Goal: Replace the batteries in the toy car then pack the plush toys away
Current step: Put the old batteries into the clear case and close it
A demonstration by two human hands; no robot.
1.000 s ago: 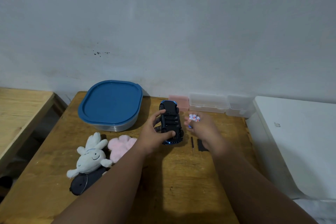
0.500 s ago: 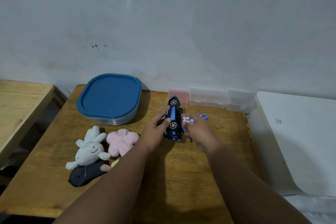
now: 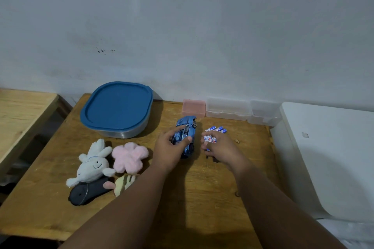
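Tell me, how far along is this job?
Nothing looks finished yet. In hand: the left hand grips the toy car, the right hand holds white batteries, blue batteries lie on the table. Left: plush toys lie outside the lidded container.

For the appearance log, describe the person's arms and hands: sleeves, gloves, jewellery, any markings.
Both are bare. The left hand and right hand wear no gloves, and no ring, watch or bracelet shows. The left forearm and right forearm are uncovered down to the picture's bottom edge; no sleeve is in view. No markings can be made out.
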